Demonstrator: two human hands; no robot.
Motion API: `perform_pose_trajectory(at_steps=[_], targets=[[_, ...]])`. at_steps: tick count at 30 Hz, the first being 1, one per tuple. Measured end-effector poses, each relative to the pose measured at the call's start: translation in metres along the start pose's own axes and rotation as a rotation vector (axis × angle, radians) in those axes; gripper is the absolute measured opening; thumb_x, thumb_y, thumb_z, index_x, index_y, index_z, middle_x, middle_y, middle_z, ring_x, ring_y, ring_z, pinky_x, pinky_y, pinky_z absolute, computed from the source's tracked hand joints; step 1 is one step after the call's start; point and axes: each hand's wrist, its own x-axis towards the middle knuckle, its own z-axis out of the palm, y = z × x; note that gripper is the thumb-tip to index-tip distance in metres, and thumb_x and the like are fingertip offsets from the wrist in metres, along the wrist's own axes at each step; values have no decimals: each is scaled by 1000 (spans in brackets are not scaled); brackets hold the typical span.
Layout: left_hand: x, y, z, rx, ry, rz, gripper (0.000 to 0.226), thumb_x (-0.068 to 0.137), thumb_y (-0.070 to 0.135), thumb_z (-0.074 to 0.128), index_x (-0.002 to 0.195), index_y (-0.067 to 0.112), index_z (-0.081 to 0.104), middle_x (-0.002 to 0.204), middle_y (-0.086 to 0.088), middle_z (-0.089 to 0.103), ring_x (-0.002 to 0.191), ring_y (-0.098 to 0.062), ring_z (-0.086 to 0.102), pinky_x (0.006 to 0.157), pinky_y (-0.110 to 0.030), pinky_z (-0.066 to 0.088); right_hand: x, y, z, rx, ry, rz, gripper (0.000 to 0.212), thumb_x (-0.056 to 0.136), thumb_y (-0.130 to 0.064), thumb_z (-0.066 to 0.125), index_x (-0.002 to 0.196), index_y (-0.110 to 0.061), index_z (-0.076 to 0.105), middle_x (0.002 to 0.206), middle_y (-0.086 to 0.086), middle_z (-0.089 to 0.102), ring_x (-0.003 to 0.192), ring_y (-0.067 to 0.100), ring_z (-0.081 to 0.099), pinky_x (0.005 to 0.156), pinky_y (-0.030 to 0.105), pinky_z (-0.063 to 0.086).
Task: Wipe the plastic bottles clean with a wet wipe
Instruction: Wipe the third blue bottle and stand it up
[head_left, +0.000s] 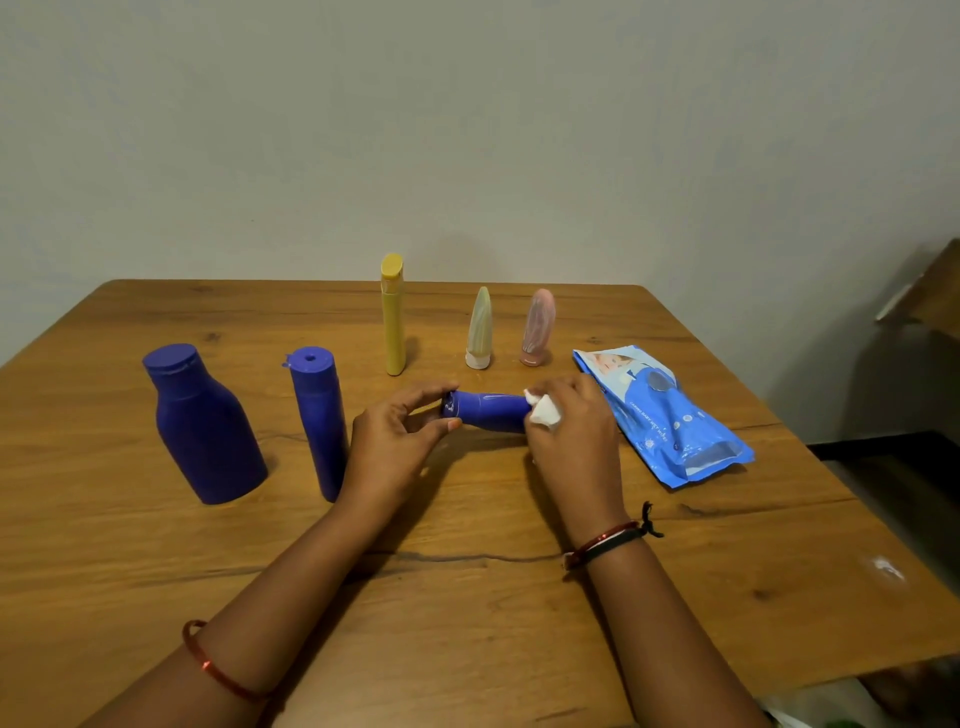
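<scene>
Over the table's middle, the left hand (397, 441) pinches the cap end of a small blue bottle (488, 411) held sideways, while the right hand (571, 436) grips a white wet wipe (544, 409) against its other end. Two larger blue bottles (205, 426) stand toward the left edge; a wipes packet (670, 415) lies toward the right edge.

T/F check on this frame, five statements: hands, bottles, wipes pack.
1. The left hand holds the cap end of a small blue bottle lying sideways. True.
2. The right hand is empty. False: it presses a white wet wipe on that bottle.
3. The yellow bottle lies flat. False: it stands upright.
4. The blue wipes pack lies right of the hands. True.
5. Two blue bottles stand left of the hands. True: wide bottle, slim bottle.
</scene>
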Motion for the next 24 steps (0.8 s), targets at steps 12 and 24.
perform_pose_trajectory(at_steps=[12, 24], targets=[[-3, -2, 8, -140, 28, -63, 37, 77, 4, 75, 107, 24, 66, 112, 14, 65, 98, 6, 65, 74, -11, 52, -13, -19, 11, 65, -73, -266, 35, 76, -2, 68, 109, -14, 65, 112, 2, 55, 105, 10, 47, 82, 19, 38], [-5, 2, 7, -106, -2, -4, 35, 79, 3, 73, 105, 26, 68, 100, 11, 72, 97, 0, 67, 76, -12, 52, -11, -23, 10, 110, -106, -272, 39, 78, 3, 64, 113, -13, 66, 114, 1, 55, 108, 9, 47, 90, 20, 40]])
